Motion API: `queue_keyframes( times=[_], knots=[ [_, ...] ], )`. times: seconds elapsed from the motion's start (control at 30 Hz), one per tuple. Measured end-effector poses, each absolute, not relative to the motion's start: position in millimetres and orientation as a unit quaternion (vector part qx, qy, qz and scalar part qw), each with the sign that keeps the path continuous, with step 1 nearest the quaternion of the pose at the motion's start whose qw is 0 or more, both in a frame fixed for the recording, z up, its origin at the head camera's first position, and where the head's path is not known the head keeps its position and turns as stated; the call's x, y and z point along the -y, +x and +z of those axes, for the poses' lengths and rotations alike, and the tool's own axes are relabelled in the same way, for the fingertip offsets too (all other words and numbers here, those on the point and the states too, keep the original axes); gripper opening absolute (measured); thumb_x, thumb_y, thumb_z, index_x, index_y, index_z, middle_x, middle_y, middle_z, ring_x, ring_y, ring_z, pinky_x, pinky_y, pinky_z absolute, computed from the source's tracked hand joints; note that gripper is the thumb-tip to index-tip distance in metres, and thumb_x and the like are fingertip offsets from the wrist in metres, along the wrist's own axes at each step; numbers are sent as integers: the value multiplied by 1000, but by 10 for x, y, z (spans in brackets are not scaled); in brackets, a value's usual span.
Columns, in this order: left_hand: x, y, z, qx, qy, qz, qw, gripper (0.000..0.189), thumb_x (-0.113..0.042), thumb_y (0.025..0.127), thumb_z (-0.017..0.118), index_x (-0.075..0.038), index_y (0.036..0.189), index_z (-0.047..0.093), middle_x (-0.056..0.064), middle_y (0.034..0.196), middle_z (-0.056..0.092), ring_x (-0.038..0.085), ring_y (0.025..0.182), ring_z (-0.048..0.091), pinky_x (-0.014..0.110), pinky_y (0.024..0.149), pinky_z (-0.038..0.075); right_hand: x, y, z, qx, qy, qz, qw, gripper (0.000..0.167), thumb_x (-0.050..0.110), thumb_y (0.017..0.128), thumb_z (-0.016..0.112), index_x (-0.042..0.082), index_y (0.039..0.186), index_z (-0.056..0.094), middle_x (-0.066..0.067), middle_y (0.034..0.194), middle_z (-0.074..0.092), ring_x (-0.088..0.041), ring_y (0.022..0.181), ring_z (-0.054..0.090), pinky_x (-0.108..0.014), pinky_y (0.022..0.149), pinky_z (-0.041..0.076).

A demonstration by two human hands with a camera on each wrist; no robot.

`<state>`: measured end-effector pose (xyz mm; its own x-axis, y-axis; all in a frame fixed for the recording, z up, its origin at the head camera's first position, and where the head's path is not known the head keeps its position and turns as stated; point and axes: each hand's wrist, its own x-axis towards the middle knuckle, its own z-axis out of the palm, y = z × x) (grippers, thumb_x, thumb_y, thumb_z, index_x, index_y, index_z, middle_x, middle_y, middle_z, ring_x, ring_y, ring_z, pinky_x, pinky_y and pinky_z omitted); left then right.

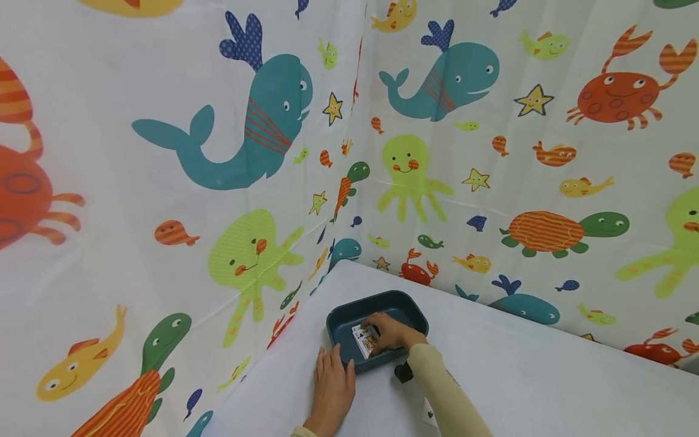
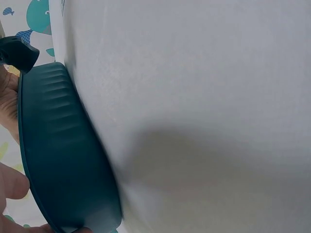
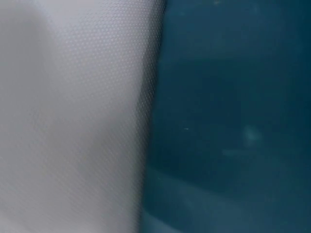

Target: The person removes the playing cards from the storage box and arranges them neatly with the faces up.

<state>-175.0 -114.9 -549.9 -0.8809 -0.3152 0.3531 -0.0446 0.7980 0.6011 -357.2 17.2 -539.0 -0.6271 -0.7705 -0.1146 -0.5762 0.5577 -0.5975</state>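
A dark teal tray (image 1: 341,334) with rounded corners sits on the white table. Inside it, my right hand (image 1: 389,332) reaches down with bent fingers and pinches playing cards (image 1: 363,342), whose printed faces partly show. My left hand (image 1: 332,385) rests at the tray's near left corner, its fingers extended and touching the rim. The left wrist view shows the tray's ribbed outer wall (image 2: 68,145) with fingertips of that hand at the rim. Only the tray's side (image 3: 223,116) and tabletop appear in the right wrist view; the cards are hidden there.
Another playing card (image 1: 429,414) lies on the table, partly covered by the right forearm. A small black device (image 1: 403,372) is by the right wrist. Curtains (image 1: 306,243) printed with sea animals border the table (image 1: 502,364) at the left and back.
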Motion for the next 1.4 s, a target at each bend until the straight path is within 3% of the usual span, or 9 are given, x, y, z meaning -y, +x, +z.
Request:
queue_keyframes(
  times=[0.47,0.83,1.4],
  knots=[
    [1146,-1727,-5494,921,108,-317,200,46,-12,98,65,13,134,50,32,128,56,55,137,37,66,111,33,-156,-3545,-5415,-872,-374,-252,189,64,15,73,93,11,130,65,-10,139,57,-31,127,50,-53,108,45],
    [1163,-1728,-5481,922,113,-323,179,48,-14,99,65,12,136,49,31,131,55,55,139,35,67,111,32,-162,-3518,-5424,-874,-377,-250,177,62,17,75,92,5,130,64,-12,137,56,-33,125,51,-53,107,46],
    [1174,-1738,-5481,922,108,-324,184,49,-14,99,65,13,136,49,32,132,54,55,139,35,68,111,32,-142,-3522,-5423,-880,-369,-254,160,69,25,73,94,6,133,63,-11,132,55,-28,119,49,-51,104,47]
  ],
)
